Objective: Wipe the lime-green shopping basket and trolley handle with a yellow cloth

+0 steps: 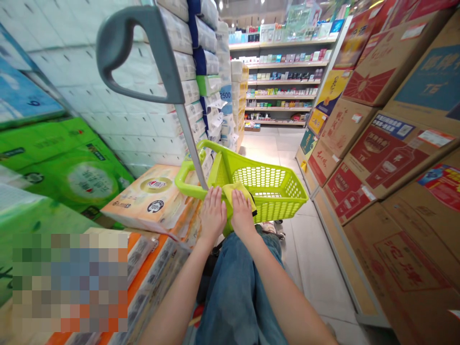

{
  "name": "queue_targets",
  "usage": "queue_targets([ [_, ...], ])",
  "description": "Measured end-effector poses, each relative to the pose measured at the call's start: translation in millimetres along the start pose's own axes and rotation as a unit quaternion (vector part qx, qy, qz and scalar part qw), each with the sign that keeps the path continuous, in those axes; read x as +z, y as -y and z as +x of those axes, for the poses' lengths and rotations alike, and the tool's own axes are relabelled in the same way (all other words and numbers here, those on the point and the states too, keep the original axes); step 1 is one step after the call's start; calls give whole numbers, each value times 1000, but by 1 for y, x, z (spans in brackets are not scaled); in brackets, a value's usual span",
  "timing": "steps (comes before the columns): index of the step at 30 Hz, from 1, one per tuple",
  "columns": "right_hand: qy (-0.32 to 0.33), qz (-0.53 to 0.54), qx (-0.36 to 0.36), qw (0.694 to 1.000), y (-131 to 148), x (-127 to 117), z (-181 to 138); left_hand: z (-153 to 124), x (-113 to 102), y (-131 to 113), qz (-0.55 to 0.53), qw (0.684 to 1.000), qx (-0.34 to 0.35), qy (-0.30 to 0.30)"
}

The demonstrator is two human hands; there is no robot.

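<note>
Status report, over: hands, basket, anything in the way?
Left hand flat on near rim of lime-green plastic mesh basket. Right hand flat on folded yellow cloth there. Grey pull handle upright beside left hand; cardboard boxes right, tissue packs left.

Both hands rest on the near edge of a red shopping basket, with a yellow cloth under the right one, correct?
Not quite: the head view shows the shopping basket is lime green, not red. The rest holds: left hand and right hand rest on its near edge, the yellow cloth under the right one.
</note>
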State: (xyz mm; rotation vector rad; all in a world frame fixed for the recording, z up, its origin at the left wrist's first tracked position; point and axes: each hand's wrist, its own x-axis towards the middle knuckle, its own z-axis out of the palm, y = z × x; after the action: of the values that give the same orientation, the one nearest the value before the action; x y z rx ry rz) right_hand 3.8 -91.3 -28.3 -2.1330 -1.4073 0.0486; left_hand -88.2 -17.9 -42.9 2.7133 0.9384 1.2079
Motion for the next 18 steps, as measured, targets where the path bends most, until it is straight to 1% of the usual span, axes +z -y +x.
queue_targets([
  [2,1,-14,-2,1000,-15,-1,-1,0,1,0,-2,1000,0,-3],
  [5,-6,-41,13,999,-45,-4,-7,0,2,-1,-4,1000,0,-6],
  [8,-19,-67,49,996,-76,-8,-14,-1,2,-1,-5,1000,-1,-7],
  [11,-26,-80,91,992,-92,-10,-19,-1,2,-1,-7,1000,-1,-4],
  [12,-29,-80,104,991,-92,-10,-19,-1,2,-1,-6,1000,-1,-4],
  [14,-34,-75,123,989,-83,-8,-17,-1,3,-1,-6,1000,-1,-6],
  [16,-34,-62,123,990,-62,-4,-13,-1,3,-1,-8,1000,-2,-9],
  [18,-22,-42,88,995,-35,0,-7,0,3,-1,-10,1000,-2,-8],
])
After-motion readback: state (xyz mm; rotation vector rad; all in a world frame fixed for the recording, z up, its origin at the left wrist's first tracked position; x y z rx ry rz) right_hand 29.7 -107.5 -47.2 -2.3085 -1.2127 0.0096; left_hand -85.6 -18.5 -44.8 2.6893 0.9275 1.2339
